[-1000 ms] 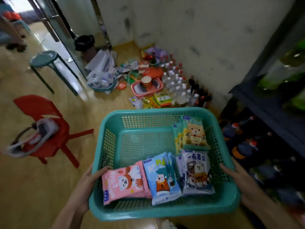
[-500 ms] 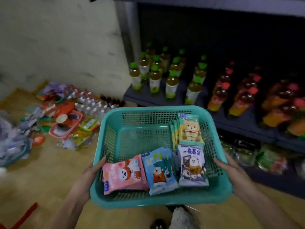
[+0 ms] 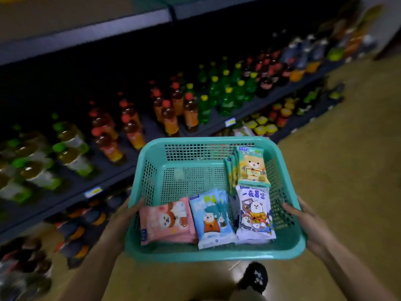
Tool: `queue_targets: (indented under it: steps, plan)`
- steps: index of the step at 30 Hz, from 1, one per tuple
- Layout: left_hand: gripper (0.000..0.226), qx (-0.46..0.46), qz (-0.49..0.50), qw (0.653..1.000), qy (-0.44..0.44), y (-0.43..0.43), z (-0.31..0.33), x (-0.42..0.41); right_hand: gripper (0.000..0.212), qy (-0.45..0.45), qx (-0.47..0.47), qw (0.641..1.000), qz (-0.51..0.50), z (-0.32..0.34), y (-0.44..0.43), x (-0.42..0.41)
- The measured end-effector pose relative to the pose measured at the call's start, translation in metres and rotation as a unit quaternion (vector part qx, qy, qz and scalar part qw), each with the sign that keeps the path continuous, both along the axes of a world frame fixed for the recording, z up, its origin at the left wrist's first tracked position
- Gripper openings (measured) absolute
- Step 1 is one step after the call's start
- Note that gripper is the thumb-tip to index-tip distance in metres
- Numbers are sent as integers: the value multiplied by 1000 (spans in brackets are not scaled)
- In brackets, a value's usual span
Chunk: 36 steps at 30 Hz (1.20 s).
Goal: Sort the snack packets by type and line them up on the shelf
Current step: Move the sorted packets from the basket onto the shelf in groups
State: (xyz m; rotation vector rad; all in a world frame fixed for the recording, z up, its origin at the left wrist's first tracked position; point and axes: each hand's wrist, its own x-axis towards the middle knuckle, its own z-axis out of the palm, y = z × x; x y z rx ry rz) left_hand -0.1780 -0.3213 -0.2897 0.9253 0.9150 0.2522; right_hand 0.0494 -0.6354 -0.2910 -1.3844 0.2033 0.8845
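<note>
**Carrying the basket (image 3: 217,255) along the shelf (image 3: 121,177)**

Left hand (image 3: 120,223) and right hand (image 3: 309,224) each grip a side, fingers curled under, thumbs on the rim. The packets (image 3: 212,220) lie inside, near end and right side. Blurry bottles (image 3: 191,111) line the shelf.
</note>
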Motion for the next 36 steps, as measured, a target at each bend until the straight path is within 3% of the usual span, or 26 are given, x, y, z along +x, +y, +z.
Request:
queue_targets:
  steps: [7, 11, 17, 22, 25, 36]
  plan:
    - [21, -8, -160, 987, 14, -78, -12, 196, 43, 15, -2, 986, -169, -13, -140, 89]
    - [43, -13, -220, 975, 18, -125, -20, 296, 44, 12, -21, 972, -235, -17, -204, 139]
    - [48, -37, -313, 949, 16, -188, -22, 431, 41, 16, -26, 949, -315, -15, -271, 204]
    - [25, -23, -362, 932, 14, -228, -32, 546, 38, 10, -37, 934, -355, -18, -303, 274]
    - [26, -7, -384, 923, 17, -245, -42, 615, 33, 14, -40, 927, -374, -21, -317, 324]
    - [27, 33, -424, 905, 33, -313, -38, 830, 44, 38, -67, 918, -389, -29, -381, 520]
